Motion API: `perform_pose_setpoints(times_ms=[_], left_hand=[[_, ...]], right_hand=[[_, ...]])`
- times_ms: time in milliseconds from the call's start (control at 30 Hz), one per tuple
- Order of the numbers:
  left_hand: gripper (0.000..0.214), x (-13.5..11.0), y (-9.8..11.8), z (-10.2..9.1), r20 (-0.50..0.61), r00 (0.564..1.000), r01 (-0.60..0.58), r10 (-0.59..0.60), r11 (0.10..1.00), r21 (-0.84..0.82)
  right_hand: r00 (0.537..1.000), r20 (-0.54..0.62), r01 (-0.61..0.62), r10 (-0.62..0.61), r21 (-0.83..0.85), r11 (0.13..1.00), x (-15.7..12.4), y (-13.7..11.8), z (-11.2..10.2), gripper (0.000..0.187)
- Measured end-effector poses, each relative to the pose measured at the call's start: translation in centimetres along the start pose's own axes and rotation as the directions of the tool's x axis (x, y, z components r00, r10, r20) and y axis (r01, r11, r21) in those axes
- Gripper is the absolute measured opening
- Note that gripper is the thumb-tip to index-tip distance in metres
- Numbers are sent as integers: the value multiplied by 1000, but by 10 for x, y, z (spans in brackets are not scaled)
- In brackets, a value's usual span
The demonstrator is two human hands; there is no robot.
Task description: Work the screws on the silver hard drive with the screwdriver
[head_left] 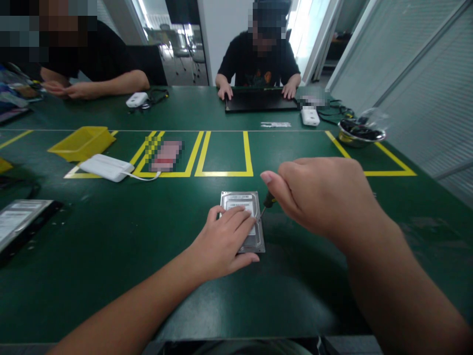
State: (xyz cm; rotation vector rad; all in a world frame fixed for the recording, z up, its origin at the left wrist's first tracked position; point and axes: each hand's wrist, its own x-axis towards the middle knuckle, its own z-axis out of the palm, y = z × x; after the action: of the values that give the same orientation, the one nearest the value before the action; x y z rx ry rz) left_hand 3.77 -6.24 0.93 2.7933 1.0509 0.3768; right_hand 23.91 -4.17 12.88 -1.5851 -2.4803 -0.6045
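Observation:
A silver hard drive (254,241) with a white label lies flat on the green table in front of me. Across its top rests my left hand (225,236), fingers stretched out over the label and thumb by the near edge. My right hand (321,197) is closed round a screwdriver (269,199), whose handle is mostly hidden in the fist. The thin shaft slants down to the drive's right edge, close to my left fingertips. Whether the tip sits in a screw is too small to tell.
Another hard drive (22,217) lies at the left on something black, small screws nearby. Beyond are a yellow bin (83,143), a white power bank (107,167) cabled to a blurred device, and a metal bowl (362,135). Two people sit opposite; one holds a black panel (261,100).

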Motion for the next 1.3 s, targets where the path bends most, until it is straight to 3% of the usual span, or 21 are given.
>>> perform_pose_setpoints(times_ms=[200, 367, 633, 933, 1100, 1300], left_hand=[[69, 0, 0, 0, -4, 1000, -2, 2, 1000, 2], [68, 0, 0, 0, 4, 1000, -1, 1, 1000, 2], [70, 0, 0, 1, 12, 1000, 0, 0, 1000, 13], [70, 0, 0, 1, -3, 1000, -5, 5, 1000, 16], [70, 0, -1, 1, -3, 1000, -5, 5, 1000, 19], [71, 0, 0, 1, -2, 1000, -7, 7, 1000, 17]], right_hand=[[997, 76, 10, -16, 82, 997, 1, 2, -2, 52], [978, 162, 79, -129, 282, 956, 4, 9, -1, 40], [949, 50, 217, -312, 615, 758, 4, 20, 2, 33], [934, -30, 272, -357, 709, 650, 2, 28, -4, 15], [905, -28, 285, -425, 780, 557, 3, 31, -5, 20], [900, 4, 255, -436, 808, 532, 3, 34, -8, 25]])
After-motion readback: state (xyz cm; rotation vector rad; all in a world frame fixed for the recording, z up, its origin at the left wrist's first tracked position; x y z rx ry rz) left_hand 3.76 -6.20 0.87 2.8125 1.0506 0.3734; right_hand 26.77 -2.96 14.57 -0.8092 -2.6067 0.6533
